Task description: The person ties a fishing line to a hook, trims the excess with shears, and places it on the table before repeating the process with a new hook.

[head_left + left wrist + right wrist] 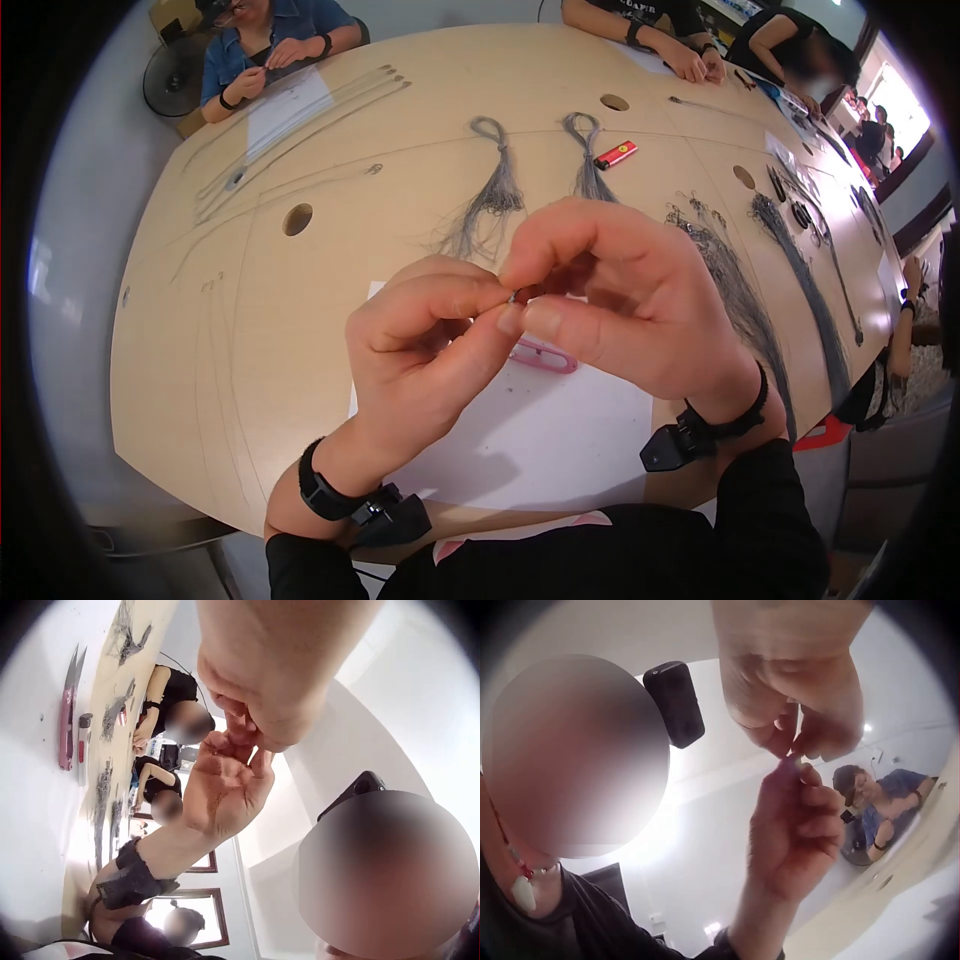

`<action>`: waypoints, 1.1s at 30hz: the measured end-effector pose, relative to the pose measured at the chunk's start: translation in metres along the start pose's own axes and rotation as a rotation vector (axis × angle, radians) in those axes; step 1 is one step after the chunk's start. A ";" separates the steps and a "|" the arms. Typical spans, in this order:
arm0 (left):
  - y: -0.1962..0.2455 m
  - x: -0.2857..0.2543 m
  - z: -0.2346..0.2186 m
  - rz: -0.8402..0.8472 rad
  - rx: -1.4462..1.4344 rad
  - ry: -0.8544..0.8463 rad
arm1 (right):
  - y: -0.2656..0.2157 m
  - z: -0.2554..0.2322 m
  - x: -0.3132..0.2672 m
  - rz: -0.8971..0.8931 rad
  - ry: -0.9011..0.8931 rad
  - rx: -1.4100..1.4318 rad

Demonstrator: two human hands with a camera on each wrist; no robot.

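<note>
Both hands meet fingertip to fingertip above a white sheet point(560, 440) in the head view. The left hand point(425, 350) pinches a tiny dark piece point(514, 297) between thumb and forefinger. From the other side, the right hand point(630, 300) holds its thumb and forefinger at the same piece, pinching it. What the piece is cannot be made out. Under the hands, a pink-handled tool point(545, 356) lies on the sheet; the left wrist view shows its pink handle point(67, 739) and pointed metal blades. The wrist views show the left hand point(259, 682) and right hand point(795, 690) touching at the tips.
Grey wire bundles point(497, 190) lie beyond the hands, beside a red lighter point(616, 154). More strands point(800, 270) spread at the right, and long thin strands point(300, 140) at the far left. Holes pierce the table point(170, 330). Other people sit around its far side.
</note>
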State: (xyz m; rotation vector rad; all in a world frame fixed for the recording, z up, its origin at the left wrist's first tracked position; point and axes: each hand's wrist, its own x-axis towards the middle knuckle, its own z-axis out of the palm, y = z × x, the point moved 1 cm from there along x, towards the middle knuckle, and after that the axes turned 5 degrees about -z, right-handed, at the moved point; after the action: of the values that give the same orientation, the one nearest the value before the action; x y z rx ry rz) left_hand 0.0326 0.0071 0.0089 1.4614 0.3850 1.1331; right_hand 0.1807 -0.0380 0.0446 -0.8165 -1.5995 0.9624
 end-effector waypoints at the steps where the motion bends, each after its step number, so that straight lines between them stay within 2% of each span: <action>1: -0.002 0.000 0.000 -0.005 0.000 -0.003 | 0.000 0.001 0.000 0.082 -0.017 0.111; 2: -0.003 0.000 -0.002 0.022 0.022 -0.014 | -0.002 0.002 0.001 0.083 -0.013 0.112; 4: -0.004 0.000 -0.002 0.047 0.046 -0.028 | -0.004 0.004 0.002 0.242 0.023 0.265; 5: -0.004 0.000 -0.001 0.091 0.075 0.002 | -0.003 0.005 0.002 0.241 0.025 0.266; 7: -0.001 0.001 -0.002 0.139 0.106 0.032 | -0.001 0.004 0.001 0.071 0.161 0.074; 8: 0.002 0.000 -0.002 0.144 0.211 0.060 | 0.000 0.001 0.000 0.069 0.159 0.073; 10: 0.005 0.000 -0.004 0.152 0.315 0.091 | -0.002 -0.007 -0.004 -0.204 0.055 -0.309; 12: 0.008 0.002 -0.004 0.288 0.436 0.096 | -0.008 0.001 -0.006 -0.179 0.115 -0.309; 14: 0.010 0.003 -0.004 0.336 0.503 0.096 | -0.013 0.004 -0.004 -0.198 0.085 -0.512; 15: 0.012 0.004 -0.004 0.377 0.569 0.097 | -0.009 0.005 -0.002 -0.334 0.121 -0.565; 16: 0.014 0.005 -0.005 0.395 0.573 0.097 | -0.009 0.005 0.000 -0.351 0.122 -0.571; 18: 0.014 0.003 -0.005 0.438 0.666 0.088 | -0.007 0.007 -0.002 -0.253 0.120 -0.539; 25: 0.012 0.004 -0.004 0.507 0.764 0.058 | -0.001 0.009 -0.001 -0.288 0.179 -0.547; 31: 0.012 0.003 0.001 0.422 0.684 0.095 | -0.004 0.005 -0.002 -0.269 0.176 -0.535; 33: 0.012 0.003 0.000 0.452 0.728 0.070 | -0.006 0.002 0.000 -0.189 0.126 -0.508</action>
State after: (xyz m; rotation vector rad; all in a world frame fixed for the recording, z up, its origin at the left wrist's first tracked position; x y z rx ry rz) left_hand 0.0299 0.0063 0.0205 2.2265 0.5709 1.4908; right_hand 0.1790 -0.0412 0.0492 -1.0226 -1.7982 0.3607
